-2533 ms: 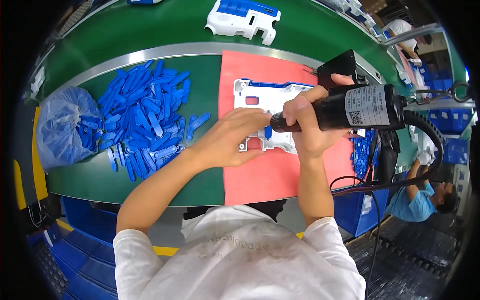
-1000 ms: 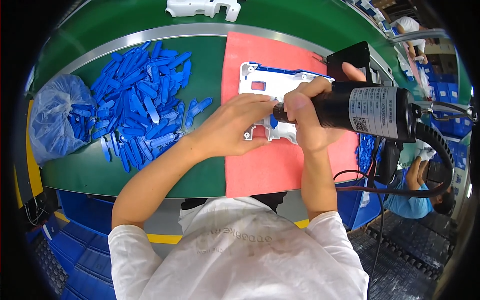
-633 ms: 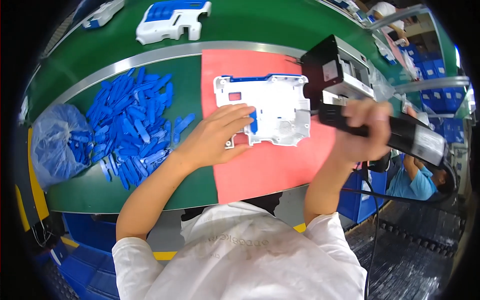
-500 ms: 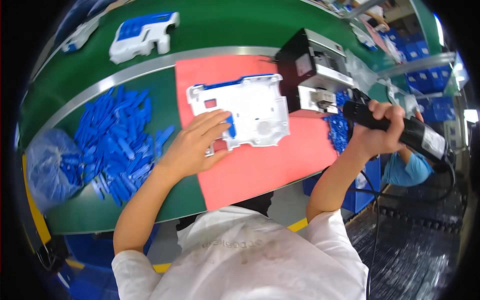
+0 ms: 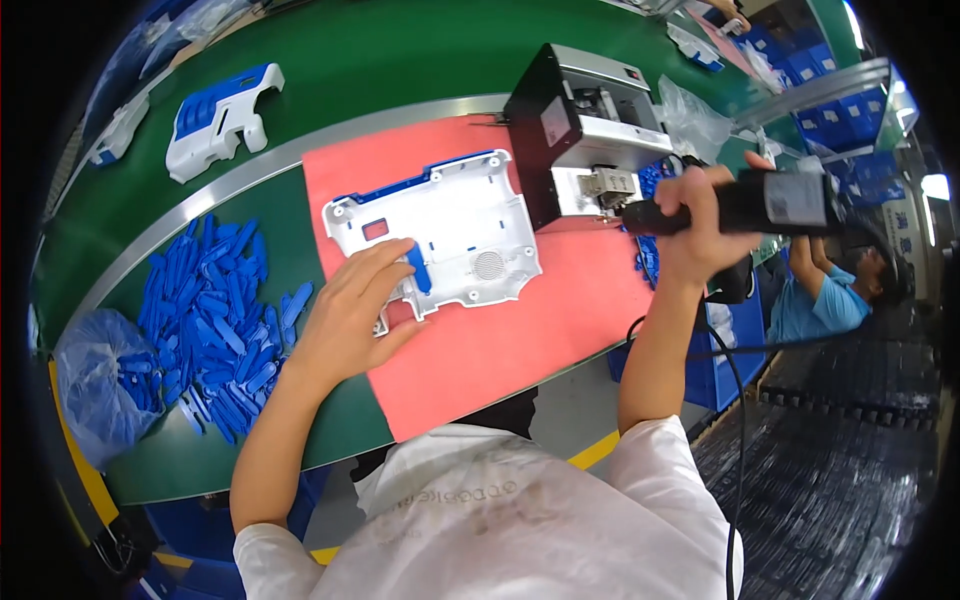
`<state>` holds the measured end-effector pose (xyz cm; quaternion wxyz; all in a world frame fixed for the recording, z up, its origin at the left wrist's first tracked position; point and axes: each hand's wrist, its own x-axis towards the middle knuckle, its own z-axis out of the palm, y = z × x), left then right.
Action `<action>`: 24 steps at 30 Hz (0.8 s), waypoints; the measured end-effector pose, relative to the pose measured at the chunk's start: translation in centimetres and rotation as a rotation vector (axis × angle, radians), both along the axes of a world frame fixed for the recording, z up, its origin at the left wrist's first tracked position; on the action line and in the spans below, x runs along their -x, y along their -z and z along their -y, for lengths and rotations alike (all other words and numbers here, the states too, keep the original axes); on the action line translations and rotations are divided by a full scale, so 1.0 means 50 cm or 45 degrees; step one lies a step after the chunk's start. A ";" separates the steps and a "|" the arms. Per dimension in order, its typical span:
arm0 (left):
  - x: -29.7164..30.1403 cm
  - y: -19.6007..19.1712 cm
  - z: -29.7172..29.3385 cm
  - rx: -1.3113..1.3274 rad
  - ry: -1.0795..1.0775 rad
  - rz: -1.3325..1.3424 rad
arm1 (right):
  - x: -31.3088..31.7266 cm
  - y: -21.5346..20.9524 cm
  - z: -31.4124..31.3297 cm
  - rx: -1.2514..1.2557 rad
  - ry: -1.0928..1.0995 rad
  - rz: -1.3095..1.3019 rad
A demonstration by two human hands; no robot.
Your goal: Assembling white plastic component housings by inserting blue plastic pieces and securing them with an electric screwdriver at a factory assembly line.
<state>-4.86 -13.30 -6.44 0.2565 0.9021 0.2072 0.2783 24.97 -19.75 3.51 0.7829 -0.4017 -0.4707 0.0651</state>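
A white plastic housing (image 5: 455, 235) with a blue edge lies hollow side up on a pink mat (image 5: 480, 350). At its near left corner, my left hand (image 5: 350, 305) holds it, fingertips on a narrow blue plastic strip (image 5: 419, 268) inside and thumb apart by the near edge. My right hand (image 5: 702, 222) is wrapped around a black electric screwdriver (image 5: 775, 203), held nearly level. Its front end points left and reaches the metal outlet of a black and silver screw feeder (image 5: 600, 130). Whether the bit touches a screw there is too small to tell.
Many blue strips (image 5: 215, 310) are heaped at left beside a clear plastic bag (image 5: 100, 375) with more. Another white and blue housing (image 5: 220, 115) sits beyond the metal rail. Small blue parts lie behind the screwdriver. A cable hangs at right, where a person in blue (image 5: 820, 290) works.
My right hand has brought the screwdriver leftward, its front end now at the feeder's outlet. My left hand stays on the housing and strip. The whole view has shifted and turned slightly.
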 end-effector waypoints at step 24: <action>0.009 0.036 0.011 -0.104 0.053 0.075 | 0.264 0.081 -0.039 0.363 -0.588 0.219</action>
